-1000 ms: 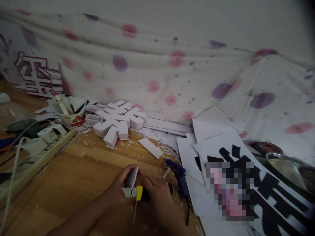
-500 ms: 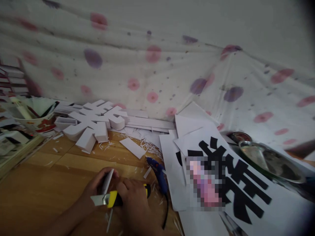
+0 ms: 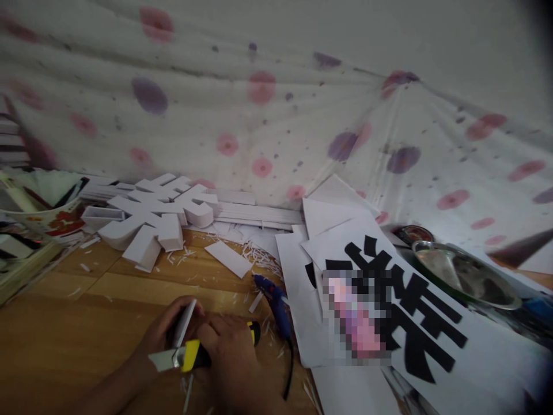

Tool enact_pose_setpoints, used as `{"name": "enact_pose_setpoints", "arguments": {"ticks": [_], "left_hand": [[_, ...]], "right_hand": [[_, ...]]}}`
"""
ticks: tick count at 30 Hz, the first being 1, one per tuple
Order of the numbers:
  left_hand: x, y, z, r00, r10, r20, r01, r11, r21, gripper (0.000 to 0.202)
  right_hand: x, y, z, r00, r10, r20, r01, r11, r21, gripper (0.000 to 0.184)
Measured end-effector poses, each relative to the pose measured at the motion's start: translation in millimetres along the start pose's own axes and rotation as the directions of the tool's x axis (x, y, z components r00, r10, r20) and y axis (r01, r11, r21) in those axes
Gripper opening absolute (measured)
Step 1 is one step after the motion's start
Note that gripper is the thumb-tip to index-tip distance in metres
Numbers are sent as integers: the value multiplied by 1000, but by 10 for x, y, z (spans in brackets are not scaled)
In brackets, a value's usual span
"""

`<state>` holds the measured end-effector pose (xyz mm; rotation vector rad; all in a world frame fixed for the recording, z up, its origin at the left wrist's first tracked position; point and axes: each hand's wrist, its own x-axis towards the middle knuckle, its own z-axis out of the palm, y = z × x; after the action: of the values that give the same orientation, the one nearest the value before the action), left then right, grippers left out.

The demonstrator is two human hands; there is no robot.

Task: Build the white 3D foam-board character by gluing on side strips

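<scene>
My left hand (image 3: pixel 166 331) is closed around a small white board piece (image 3: pixel 185 324), held tilted on edge above the wooden table. Close beside it, my right hand (image 3: pixel 231 349) grips a yellow and black utility knife (image 3: pixel 193 355). The knife's wide blade (image 3: pixel 162 360) points left, below the white piece and in front of my left wrist. My right fingertips are near the piece; whether they touch it I cannot tell. A blue glue gun (image 3: pixel 275 302) lies just right of my right hand, its black cord running toward me.
A white built-up foam-board character (image 3: pixel 149 213) stands at the back left. Near it are a flat white rectangle (image 3: pixel 228 259) and shredded scraps (image 3: pixel 259 253). Printed sheets with black characters (image 3: pixel 415 311) cover the right, beside a metal tray (image 3: pixel 466 274). A cup of tools (image 3: pixel 52 219) stands far left.
The view has shifted slightly, moving most things a little left in the picture. Both hands keep their hold on the white piece and the knife, with hardly any other movement.
</scene>
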<state>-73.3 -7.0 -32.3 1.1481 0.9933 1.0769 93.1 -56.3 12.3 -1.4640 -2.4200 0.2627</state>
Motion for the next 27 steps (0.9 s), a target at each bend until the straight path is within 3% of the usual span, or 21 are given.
{"name": "enact_pose_setpoints", "arguments": {"ticks": [5,8,19,27], "left_hand": [[-47,47,105,999,45,-14,-45,999,-20,30],[-67,34,108,995,98,29,-99,995,26,36],[-144,11,64,960,237,152,-255,959,120,59],[-155,54,97,976,181,121,-192,977,88,54]], "right_hand": [[-21,-1,9,999,25,-48,-24,999,26,21],[-28,-3,11,995,22,-98,-17,998,54,13],[-28,-88,-35,987,28,-161,-15,997,79,16],[-44,-90,-92,987,5,-159,8,997,82,12]]}}
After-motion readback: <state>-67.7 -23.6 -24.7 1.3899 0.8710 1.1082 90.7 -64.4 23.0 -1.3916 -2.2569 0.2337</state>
